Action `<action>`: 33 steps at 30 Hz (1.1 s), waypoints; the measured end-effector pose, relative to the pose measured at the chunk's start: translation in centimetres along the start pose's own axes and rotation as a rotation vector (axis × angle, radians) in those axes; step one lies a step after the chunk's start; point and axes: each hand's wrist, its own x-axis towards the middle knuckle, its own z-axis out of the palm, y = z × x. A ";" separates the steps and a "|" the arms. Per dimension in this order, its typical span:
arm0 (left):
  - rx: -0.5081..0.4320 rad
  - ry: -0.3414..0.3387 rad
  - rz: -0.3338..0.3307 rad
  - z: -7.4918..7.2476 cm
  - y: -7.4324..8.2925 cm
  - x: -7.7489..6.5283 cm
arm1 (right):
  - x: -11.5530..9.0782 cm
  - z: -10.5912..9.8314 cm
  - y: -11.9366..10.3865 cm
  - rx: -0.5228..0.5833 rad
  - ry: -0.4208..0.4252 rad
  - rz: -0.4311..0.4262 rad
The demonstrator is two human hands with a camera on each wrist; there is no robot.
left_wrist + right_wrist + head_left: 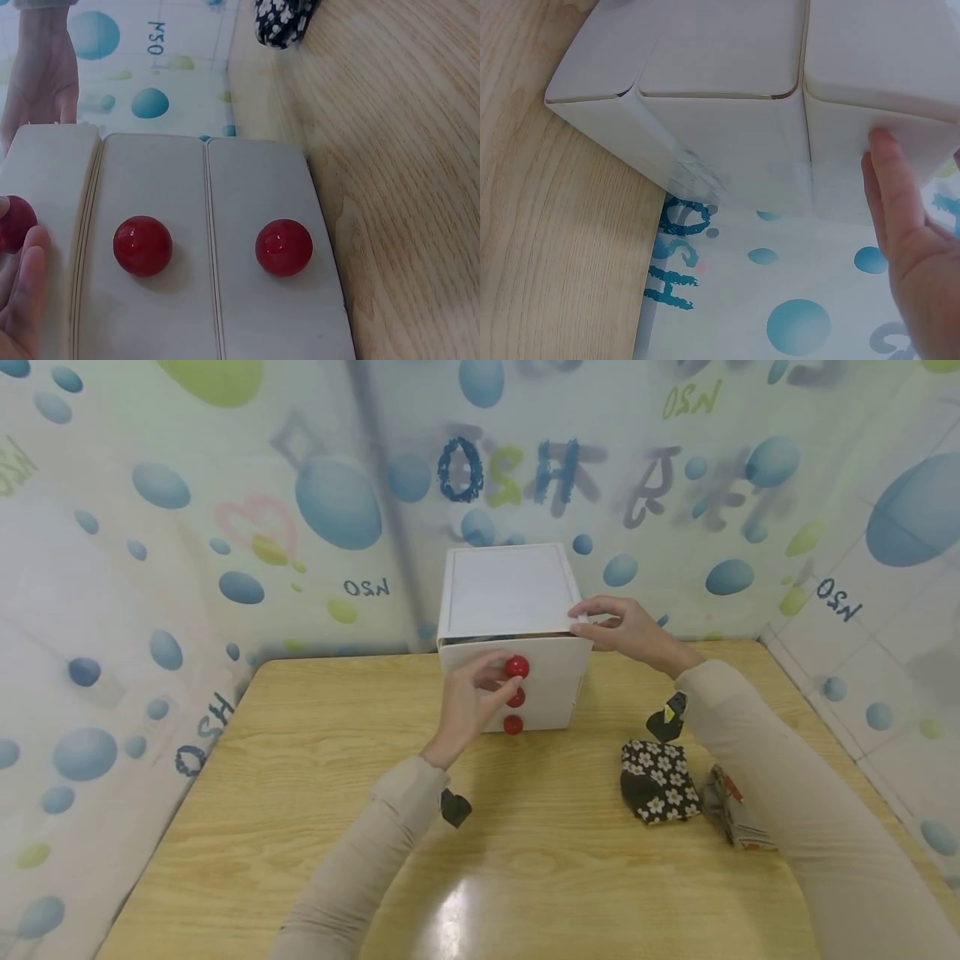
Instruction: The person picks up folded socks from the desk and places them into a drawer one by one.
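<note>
The left hand (467,703) pinched the glossy red, ball-shaped top knob (517,667) of the white, boxy three-drawer cabinet (513,589), which stood at twelve o'clock on the pale wood-grain table (337,727), while the right hand (632,631) clasped nothing — its extended fingers rested at the cabinet's two-o'clock front corner. A level, gentle pull toward six o'clock seemed best, the right hand bracing the cabinet — lest it slide or tip.

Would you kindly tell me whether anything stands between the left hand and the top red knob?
Nothing visible stands in the way; the left hand is at the top red knob of the white cabinet.
</note>
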 end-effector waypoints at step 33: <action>0.102 -0.042 0.000 -0.5 -0.1 1.0 | 0.2 0.2 -0.1 0.016 0.023 0.024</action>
